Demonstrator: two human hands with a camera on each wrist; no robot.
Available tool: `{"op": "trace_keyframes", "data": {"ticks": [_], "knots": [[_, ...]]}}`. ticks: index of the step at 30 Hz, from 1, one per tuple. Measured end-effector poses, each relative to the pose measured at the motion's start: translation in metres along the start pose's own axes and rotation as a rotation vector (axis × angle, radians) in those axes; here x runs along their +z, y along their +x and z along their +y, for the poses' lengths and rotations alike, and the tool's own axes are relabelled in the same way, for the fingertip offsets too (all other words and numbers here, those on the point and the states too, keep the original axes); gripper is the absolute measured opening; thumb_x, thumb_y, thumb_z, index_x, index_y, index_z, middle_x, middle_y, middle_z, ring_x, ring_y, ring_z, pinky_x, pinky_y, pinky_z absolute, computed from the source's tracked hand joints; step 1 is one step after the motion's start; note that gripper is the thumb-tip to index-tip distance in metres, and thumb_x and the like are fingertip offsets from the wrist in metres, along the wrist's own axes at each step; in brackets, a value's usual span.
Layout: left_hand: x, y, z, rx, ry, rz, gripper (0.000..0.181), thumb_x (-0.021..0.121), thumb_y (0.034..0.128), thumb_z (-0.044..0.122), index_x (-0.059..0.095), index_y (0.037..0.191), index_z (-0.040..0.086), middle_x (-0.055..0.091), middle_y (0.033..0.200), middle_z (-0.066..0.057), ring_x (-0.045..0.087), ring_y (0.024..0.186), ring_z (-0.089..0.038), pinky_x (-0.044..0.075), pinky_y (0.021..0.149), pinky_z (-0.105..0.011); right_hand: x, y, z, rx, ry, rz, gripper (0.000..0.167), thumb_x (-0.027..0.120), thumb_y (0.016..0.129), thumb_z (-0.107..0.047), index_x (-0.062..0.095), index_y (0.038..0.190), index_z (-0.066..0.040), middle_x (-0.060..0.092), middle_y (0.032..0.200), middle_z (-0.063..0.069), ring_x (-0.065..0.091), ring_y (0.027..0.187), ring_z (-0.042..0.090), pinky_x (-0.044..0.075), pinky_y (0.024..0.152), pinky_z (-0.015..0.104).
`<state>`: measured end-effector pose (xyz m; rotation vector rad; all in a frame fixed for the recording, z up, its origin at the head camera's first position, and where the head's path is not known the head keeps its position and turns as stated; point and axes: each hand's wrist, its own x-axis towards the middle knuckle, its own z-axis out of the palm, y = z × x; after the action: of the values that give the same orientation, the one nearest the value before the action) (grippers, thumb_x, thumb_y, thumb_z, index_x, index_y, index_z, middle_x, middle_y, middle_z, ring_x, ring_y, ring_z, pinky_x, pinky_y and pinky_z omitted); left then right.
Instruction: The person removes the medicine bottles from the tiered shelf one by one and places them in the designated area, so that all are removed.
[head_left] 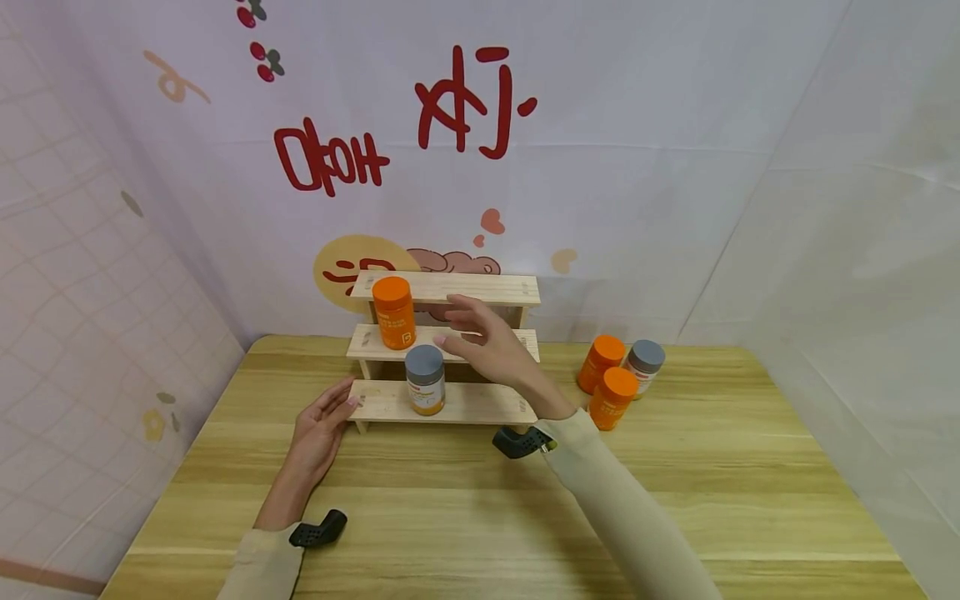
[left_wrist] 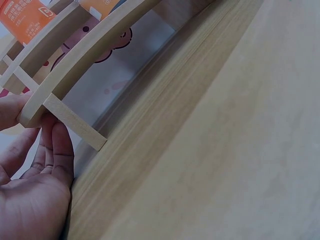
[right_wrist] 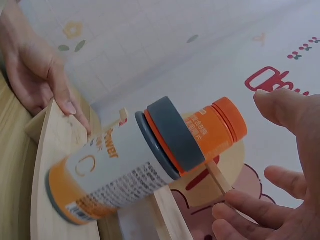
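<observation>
A three-step wooden shelf stands against the back wall. On its middle step is an orange bottle; on the lowest step stands a grey-capped bottle, large in the right wrist view. The left hand holds the left end of the lowest step, thumb above and fingers beneath in the left wrist view. Over the middle step, right of both bottles, hovers the right hand, its fingers apart and holding nothing; the right wrist view shows them spread beside the bottles.
On the wooden table, right of the shelf, two orange bottles and another grey-capped bottle stand close together. A printed white cloth hangs behind the table and along its sides.
</observation>
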<state>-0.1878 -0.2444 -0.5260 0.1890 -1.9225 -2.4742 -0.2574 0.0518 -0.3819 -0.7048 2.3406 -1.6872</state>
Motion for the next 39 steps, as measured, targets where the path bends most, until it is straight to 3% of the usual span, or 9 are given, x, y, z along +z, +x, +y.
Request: {"op": "trace_keyframes", "data": {"ticks": [9,22,31,39], "knots": [[0.0,0.0,0.0,-0.002,-0.002,-0.009,0.067,0.064,0.1027,0.013,0.032,0.159,-0.003,0.054,0.126,0.007,0.055,0.117,-0.002,0.05,0.097,-0.012,0.011,0.022,-0.002,0.05,0.0,-0.043,0.073,0.073,0.096,-0.039,0.038,0.159,-0.025,0.05,0.154,0.014,0.048,0.144,0.034,0.044,0.116,0.047],[-0.001,-0.001,-0.001,-0.005,0.005,-0.018,0.066,0.063,0.1036,0.013,0.03,0.159,-0.002,0.051,0.129,0.006,0.053,0.119,-0.002,0.049,0.097,-0.011,0.033,0.051,0.0,0.088,-0.007,-0.088,0.075,0.074,0.094,-0.044,0.039,0.158,-0.027,0.056,0.149,0.003,0.054,0.137,0.022,0.047,0.113,0.044],[0.0,-0.001,0.0,-0.002,-0.002,-0.019,0.066,0.063,0.1034,0.012,0.03,0.159,-0.003,0.053,0.128,0.007,0.054,0.119,-0.001,0.05,0.097,-0.012,0.043,0.065,-0.005,0.194,0.055,-0.06,0.073,0.077,0.091,-0.048,0.043,0.155,-0.036,0.054,0.151,0.003,0.052,0.139,0.025,0.044,0.115,0.051],[0.001,-0.001,0.001,0.001,0.005,-0.018,0.068,0.063,0.1034,0.014,0.028,0.159,-0.004,0.054,0.128,0.006,0.054,0.118,-0.002,0.05,0.097,-0.012,0.05,0.073,-0.01,0.204,0.077,-0.059,0.068,0.079,0.092,-0.038,0.049,0.151,-0.027,0.059,0.144,0.007,0.055,0.134,0.027,0.045,0.114,0.05]]}}
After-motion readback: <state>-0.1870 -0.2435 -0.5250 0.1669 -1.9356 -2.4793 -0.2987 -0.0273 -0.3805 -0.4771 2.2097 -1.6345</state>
